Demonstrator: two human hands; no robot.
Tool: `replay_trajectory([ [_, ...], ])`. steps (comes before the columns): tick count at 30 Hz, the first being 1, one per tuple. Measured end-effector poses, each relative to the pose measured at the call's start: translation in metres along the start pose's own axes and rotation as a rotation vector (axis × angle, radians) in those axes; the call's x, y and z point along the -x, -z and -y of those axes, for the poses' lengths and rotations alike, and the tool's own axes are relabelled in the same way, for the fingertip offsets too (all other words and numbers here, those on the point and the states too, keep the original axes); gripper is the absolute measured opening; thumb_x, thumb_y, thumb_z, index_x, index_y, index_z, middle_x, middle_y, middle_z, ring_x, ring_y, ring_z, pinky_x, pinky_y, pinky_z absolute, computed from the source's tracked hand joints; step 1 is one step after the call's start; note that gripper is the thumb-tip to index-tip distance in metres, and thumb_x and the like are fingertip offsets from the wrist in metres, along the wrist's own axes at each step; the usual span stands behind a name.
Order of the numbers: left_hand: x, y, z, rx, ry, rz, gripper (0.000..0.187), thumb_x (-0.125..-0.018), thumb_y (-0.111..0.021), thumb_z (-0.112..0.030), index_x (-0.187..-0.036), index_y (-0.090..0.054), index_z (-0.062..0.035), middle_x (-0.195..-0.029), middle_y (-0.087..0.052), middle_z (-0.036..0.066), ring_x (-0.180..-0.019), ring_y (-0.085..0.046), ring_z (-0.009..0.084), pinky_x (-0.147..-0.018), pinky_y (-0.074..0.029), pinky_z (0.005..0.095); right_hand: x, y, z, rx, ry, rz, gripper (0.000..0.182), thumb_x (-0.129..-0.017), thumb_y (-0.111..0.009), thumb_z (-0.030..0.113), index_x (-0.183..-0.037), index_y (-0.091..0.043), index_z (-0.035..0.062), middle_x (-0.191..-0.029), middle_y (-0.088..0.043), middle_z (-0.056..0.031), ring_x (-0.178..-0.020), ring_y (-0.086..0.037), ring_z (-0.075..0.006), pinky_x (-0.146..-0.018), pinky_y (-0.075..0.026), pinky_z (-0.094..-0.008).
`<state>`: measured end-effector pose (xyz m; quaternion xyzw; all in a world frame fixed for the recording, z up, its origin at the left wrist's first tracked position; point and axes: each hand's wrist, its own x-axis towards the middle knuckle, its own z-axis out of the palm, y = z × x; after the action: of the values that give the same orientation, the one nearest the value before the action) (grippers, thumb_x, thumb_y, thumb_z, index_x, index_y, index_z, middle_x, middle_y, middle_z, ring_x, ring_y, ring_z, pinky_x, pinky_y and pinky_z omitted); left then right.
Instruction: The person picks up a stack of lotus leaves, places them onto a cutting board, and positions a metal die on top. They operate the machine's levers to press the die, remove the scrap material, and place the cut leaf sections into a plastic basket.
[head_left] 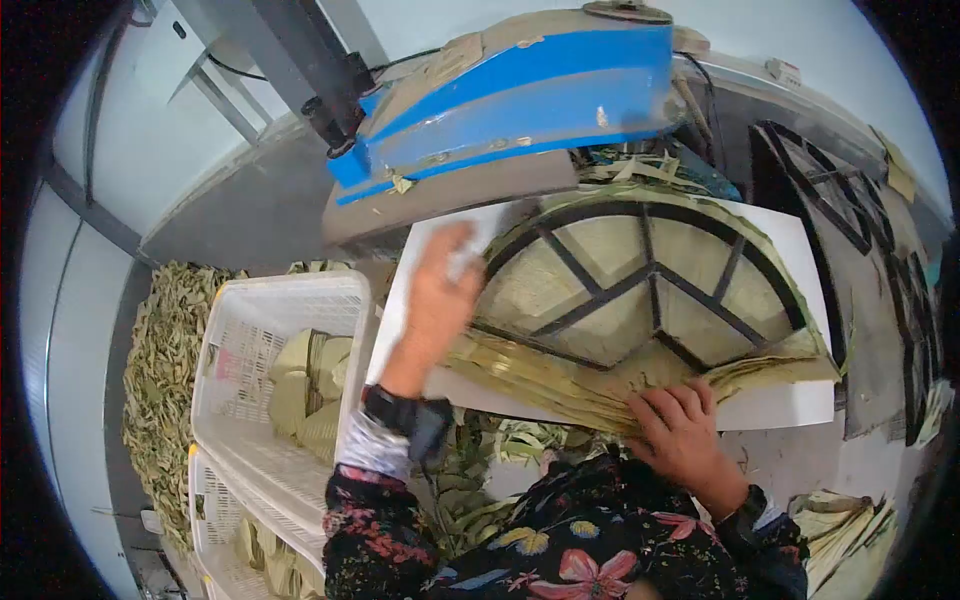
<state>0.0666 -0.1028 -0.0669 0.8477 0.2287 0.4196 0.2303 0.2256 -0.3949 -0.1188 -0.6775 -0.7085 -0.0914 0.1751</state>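
Note:
A black metal frame (652,270), curved along its far side and divided by bars, lies on a thick stack of green-tan leaves (540,375). Under the stack is a white board (785,405). My right hand (682,425) is at the stack's near edge, fingers curled over the leaves, thumb hidden. Near the left end of the frame, over the board, my left hand (442,290) is raised and smeared by motion; something pale shows by its fingers, too blurred to name.
A blue machine (520,95) stands behind the board. White crates (285,285) with cut leaves are at the left, beside a heap of leaf scraps (165,370). More black frames (820,185) lean at the right. Folded leaves (840,535) lie at the lower right.

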Motion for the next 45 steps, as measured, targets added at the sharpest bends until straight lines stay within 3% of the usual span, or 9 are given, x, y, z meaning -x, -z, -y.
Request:
replay_trajectory([
  [5, -0.066, 0.073, 0.094, -0.029, 0.175, -0.352, 0.026, -0.083, -0.053, -0.009, -0.106, -0.055, 0.0031, -0.098, -0.061, 0.014, -0.090, -0.059, 0.0228, -0.081, -0.045, 0.0330, 0.009, -0.026, 0.002, 0.121, -0.017, -0.125, 0.044, -0.063, -0.072, 0.031, -0.103, -0.063, 0.0161, -0.104, -0.056, -0.0009, -0.093, -0.048, -0.0197, -0.084, -0.036, -0.0424],
  [15, -0.166, 0.092, 0.213, -0.295, 0.047, -0.502, 0.034, -0.081, -0.054, -0.012, -0.105, -0.053, 0.0109, -0.095, -0.057, 0.017, -0.088, -0.054, 0.0228, -0.081, -0.042, 0.0338, 0.017, -0.041, 0.002, 0.196, 0.041, -0.193, 0.034, -0.063, -0.071, 0.018, -0.096, -0.062, 0.0168, -0.096, -0.057, 0.0012, -0.083, -0.049, -0.0191, -0.077, -0.038, -0.0400],
  [17, -0.131, 0.064, 0.154, -0.364, -0.071, -0.572, 0.032, -0.080, -0.054, -0.009, -0.107, -0.053, 0.0094, -0.103, -0.056, 0.018, -0.095, -0.054, 0.0262, -0.084, -0.042, 0.0349, 0.015, -0.036, 0.002, 0.175, 0.036, -0.187, 0.037, -0.060, -0.072, 0.015, -0.095, -0.061, 0.0159, -0.096, -0.056, 0.0002, -0.086, -0.048, -0.0217, -0.078, -0.038, -0.0405],
  [19, -0.075, 0.044, 0.092, -0.205, -0.123, -0.324, 0.038, -0.080, -0.053, -0.010, -0.116, -0.051, 0.0048, -0.111, -0.055, 0.020, -0.106, -0.050, 0.0343, -0.093, -0.038, 0.0402, 0.007, -0.019, 0.005, 0.090, -0.057, -0.058, 0.041, -0.064, -0.073, 0.026, -0.102, -0.060, 0.0182, -0.099, -0.057, 0.0008, -0.087, -0.051, -0.0196, -0.077, -0.039, -0.0393],
  [21, -0.009, 0.025, 0.042, -0.236, -0.355, -0.001, 0.032, -0.074, -0.054, -0.005, -0.105, -0.059, -0.0013, -0.108, -0.058, 0.014, -0.102, -0.054, 0.0298, -0.085, -0.043, 0.0392, -0.001, -0.001, 0.010, 0.054, -0.064, -0.016, 0.044, -0.065, -0.073, 0.028, -0.105, -0.058, 0.0141, -0.101, -0.056, -0.0037, -0.090, -0.051, -0.0238, -0.077, -0.040, -0.0410],
  [22, 0.020, 0.017, 0.023, -0.392, -0.245, 0.479, 0.027, -0.072, -0.056, -0.006, -0.098, -0.060, -0.0035, -0.104, -0.059, 0.012, -0.098, -0.056, 0.0288, -0.080, -0.045, 0.0388, -0.004, 0.005, 0.012, 0.024, -0.146, 0.007, 0.044, -0.066, -0.072, 0.027, -0.104, -0.058, 0.0113, -0.100, -0.054, -0.0061, -0.089, -0.051, -0.0255, -0.077, -0.040, -0.0419],
  [23, 0.045, 0.013, 0.014, 0.033, -0.617, 0.354, 0.027, -0.069, -0.058, -0.009, -0.095, -0.061, -0.0037, -0.101, -0.058, 0.011, -0.095, -0.056, 0.0277, -0.077, -0.046, 0.0380, -0.007, 0.008, 0.013, -0.005, -0.225, 0.029, 0.043, -0.067, -0.071, 0.027, -0.104, -0.058, 0.0084, -0.099, -0.053, -0.0084, -0.089, -0.051, -0.0272, -0.076, -0.041, -0.0427],
  [35, 0.153, -0.044, -0.029, -0.299, -0.245, 0.335, 0.039, -0.070, -0.064, -0.017, -0.108, -0.058, -0.0075, -0.107, -0.052, 0.006, -0.098, -0.051, 0.0239, -0.084, -0.044, 0.0376, 0.002, -0.022, -0.009, -0.096, 0.027, -0.154, 0.031, -0.061, -0.077, 0.014, -0.085, -0.057, 0.0077, -0.082, -0.052, -0.0072, -0.076, -0.051, -0.0273, -0.066, -0.040, -0.0400],
  [45, 0.155, -0.056, -0.022, -0.284, -0.281, 0.280, 0.052, -0.060, -0.072, -0.022, -0.109, -0.058, -0.0133, -0.107, -0.050, 0.005, -0.100, -0.049, 0.0279, -0.080, -0.044, 0.0416, 0.012, -0.027, -0.021, -0.178, 0.123, -0.306, 0.037, -0.056, -0.080, 0.016, -0.084, -0.057, 0.0086, -0.084, -0.052, -0.0071, -0.076, -0.050, -0.0275, -0.066, -0.039, -0.0404],
])
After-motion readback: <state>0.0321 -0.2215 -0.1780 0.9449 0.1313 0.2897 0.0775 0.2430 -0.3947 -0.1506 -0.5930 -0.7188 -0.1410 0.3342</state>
